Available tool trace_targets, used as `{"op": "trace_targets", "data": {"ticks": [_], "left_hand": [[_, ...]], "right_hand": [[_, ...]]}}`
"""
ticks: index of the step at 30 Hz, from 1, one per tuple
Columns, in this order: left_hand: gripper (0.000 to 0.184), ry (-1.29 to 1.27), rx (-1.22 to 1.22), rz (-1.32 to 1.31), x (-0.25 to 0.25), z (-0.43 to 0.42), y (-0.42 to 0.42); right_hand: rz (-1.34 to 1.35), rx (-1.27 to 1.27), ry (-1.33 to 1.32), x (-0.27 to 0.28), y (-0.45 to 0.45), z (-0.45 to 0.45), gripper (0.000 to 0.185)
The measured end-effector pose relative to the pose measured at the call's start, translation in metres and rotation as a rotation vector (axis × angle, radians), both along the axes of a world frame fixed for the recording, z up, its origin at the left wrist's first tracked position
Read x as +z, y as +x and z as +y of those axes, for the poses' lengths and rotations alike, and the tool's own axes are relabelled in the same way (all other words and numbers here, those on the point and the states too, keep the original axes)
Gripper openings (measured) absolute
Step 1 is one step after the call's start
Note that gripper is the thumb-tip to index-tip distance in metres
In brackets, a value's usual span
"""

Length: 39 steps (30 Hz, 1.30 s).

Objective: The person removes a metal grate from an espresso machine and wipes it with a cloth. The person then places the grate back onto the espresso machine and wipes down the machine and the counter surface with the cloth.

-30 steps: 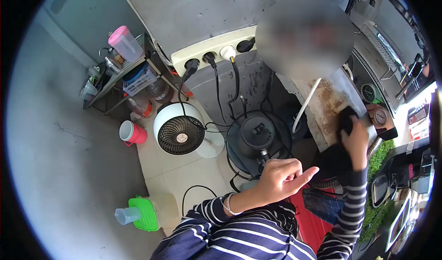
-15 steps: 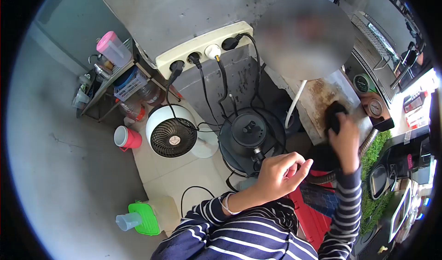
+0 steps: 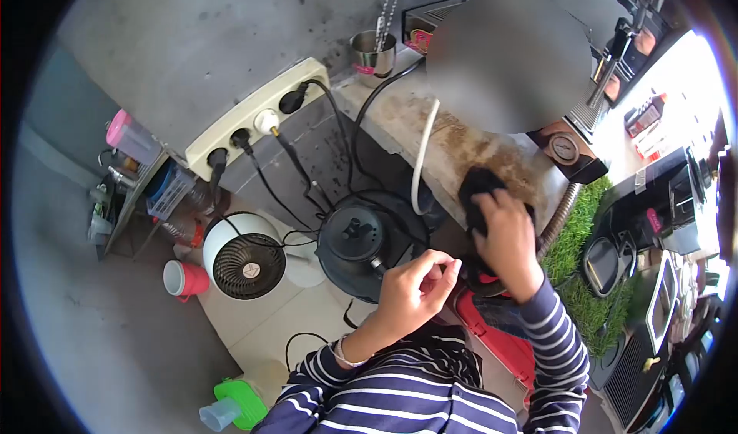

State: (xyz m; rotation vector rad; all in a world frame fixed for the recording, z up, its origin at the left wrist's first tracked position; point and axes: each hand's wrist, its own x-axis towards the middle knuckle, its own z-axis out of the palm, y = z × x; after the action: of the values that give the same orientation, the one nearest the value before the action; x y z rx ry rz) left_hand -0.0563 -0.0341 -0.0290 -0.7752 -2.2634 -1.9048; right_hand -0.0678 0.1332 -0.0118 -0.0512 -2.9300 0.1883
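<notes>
My right hand [image 3: 503, 238] presses a bunched black cloth [image 3: 483, 192] against the stained, brown-marked countertop [image 3: 450, 138], close to its front edge. The cloth is partly hidden under my fingers. My left hand [image 3: 415, 288] is held in the air in front of my body, its fingers curled in towards the thumb, with nothing visible in it. Beyond that hand, a round black lidded tank [image 3: 354, 234] stands on the floor. A white hose [image 3: 425, 157] hangs over the counter edge beside the cloth.
A power strip [image 3: 254, 119] with several plugs is fixed to the wall, its cables trailing down. A white fan [image 3: 246, 261] and a red mug [image 3: 184, 279] stand on the floor. Artificial grass [image 3: 573, 242] and a ribbed hose [image 3: 560, 215] lie right of the cloth. A metal cup [image 3: 373, 55] stands behind.
The view has shifted, bringing more of the countertop and a metal cup into sight. My right hand has moved with the black cloth along the counter's edge. My left hand stays curled.
</notes>
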Motion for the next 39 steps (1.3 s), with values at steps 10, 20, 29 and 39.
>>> {"op": "trace_targets", "data": {"ticks": [10, 20, 29, 39], "left_hand": [[0.009, -0.063, -0.047, -0.080, 0.000, 0.013, -0.004], [0.010, 0.005, 0.075, -0.108, -0.013, 0.013, -0.031], [0.011, 0.071, 0.078, -0.137, -0.004, 0.023, -0.032], [0.067, -0.027, -0.338, 0.197, 0.019, 0.043, 0.008]], "right_hand": [[0.099, -0.058, -0.028, -0.016, -0.057, 0.038, 0.038], [0.216, 0.140, -0.105, -0.011, -0.017, 0.005, 0.029], [0.181, 0.125, -0.101, -0.021, 0.026, -0.014, 0.024], [0.341, 0.101, -1.213, -0.004, 0.149, -0.013, 0.049]]}}
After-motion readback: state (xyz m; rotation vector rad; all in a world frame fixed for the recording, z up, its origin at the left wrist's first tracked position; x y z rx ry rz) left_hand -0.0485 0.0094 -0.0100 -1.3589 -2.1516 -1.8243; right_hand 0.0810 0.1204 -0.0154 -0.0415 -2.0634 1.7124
